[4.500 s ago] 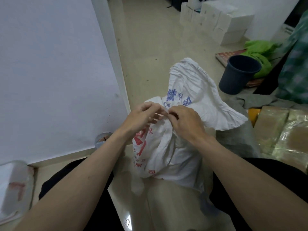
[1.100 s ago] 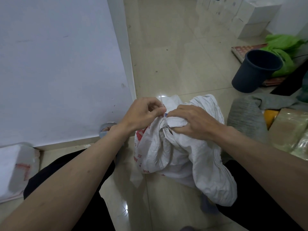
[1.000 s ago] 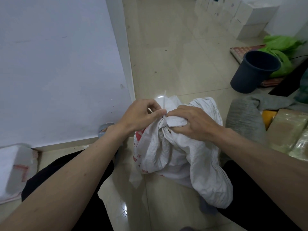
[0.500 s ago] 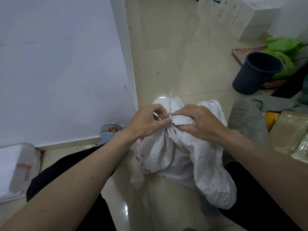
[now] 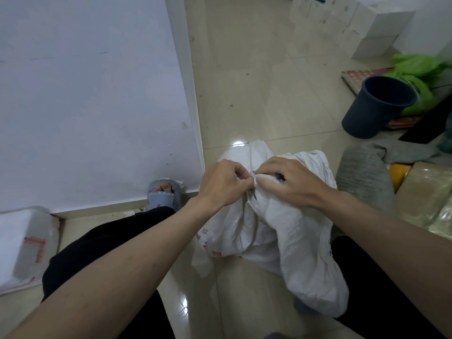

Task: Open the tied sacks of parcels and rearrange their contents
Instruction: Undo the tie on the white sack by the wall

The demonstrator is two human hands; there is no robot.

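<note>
- Pale, glossy floor tiles [image 5: 256, 77] fill the middle of the view, running from 12 o'clock down between the person's dark-clad legs.
- At 9 to 11 o'clock a large white wall panel [image 5: 93, 94] takes up the left side, its lower edge meeting the floor.
- At the centre, slightly toward 5 o'clock, the white woven sack [image 5: 276, 228] sits on the floor between the knees, crumpled, with red print on its left face; its neck is gathered tight at the top.
- At 3 o'clock lie a grey bundle [image 5: 362, 177] and, further right, tape-wrapped brown parcels [image 5: 425, 192], just beside the sack.
- At 2 o'clock a dark blue bucket [image 5: 376, 106] stands tilted against a green bag [image 5: 420, 74].
- At 1 o'clock white boxes [image 5: 352, 23] are stacked along the far wall.
- At 8 o'clock a white foam block [image 5: 22, 243] with red marks rests by the wall.
- The right hand [image 5: 291, 184] lies over the sack's neck, fingers curled and gripping the bunched cloth.
- The left hand [image 5: 222, 184] meets it from 9 o'clock, thumb and fingertips pinching at the tie.
- At 9 o'clock of the left wrist a grey-blue slipper [image 5: 162, 196] shows, toes visible.
- Smallest, the thin white tie strap [image 5: 251, 157] sticks up toward 12 o'clock from between the two hands.
</note>
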